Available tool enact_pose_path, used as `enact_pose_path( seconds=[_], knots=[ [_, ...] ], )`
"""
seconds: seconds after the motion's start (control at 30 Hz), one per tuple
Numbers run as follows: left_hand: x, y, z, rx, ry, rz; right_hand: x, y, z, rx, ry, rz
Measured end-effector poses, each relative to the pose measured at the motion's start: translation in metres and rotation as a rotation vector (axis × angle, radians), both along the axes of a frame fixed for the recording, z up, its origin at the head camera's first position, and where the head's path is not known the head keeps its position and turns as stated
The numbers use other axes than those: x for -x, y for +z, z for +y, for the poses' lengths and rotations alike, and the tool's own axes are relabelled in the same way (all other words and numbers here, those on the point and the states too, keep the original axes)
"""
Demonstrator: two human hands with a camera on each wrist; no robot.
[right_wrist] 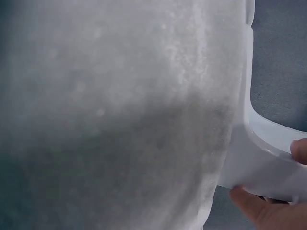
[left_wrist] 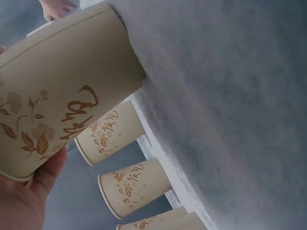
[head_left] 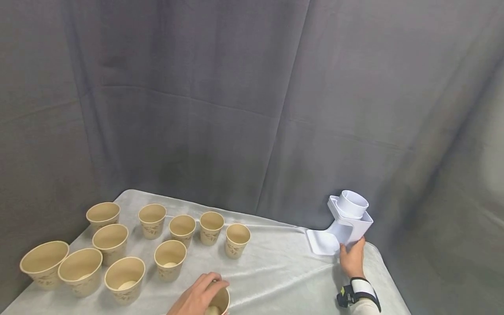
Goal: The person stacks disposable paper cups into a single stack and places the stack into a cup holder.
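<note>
In the head view my left hand grips a beige paper cup by its rim at the front of the table. Up close in the left wrist view, brown flowers and lettering mark this cup, with the thumb of my left hand against its side near the rim. At the right, my right hand holds the upright part of a white plastic stand with a flat foot and a round tube on top. The right wrist view shows thumb and fingers on either side of that stand.
Several more paper cups stand upright, mouths up, across the left half of the table, the nearest being one cup right of the group. A pale cloth covers the tabletop. Grey curtains hang close behind and at both sides.
</note>
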State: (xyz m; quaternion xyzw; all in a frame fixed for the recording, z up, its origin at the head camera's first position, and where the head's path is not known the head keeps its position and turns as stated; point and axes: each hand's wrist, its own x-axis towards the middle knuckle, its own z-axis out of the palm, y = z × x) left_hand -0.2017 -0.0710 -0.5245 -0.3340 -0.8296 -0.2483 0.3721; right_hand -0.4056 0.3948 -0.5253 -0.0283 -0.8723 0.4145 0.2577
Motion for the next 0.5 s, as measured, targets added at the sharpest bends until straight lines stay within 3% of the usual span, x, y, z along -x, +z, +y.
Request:
enact_pose_path(
  seconds=[0.23, 0.5],
  knots=[
    [0.0008, -0.0060, -0.0001, -0.015, -0.060, -0.027, -0.0027, 0.0004, -0.0029, 0.008, -0.060, -0.045],
    [0.0023, -0.0070, 0.0004, -0.023, -0.057, -0.026, -0.0021, 0.0021, -0.0059, 0.019, -0.086, -0.032]
  ],
)
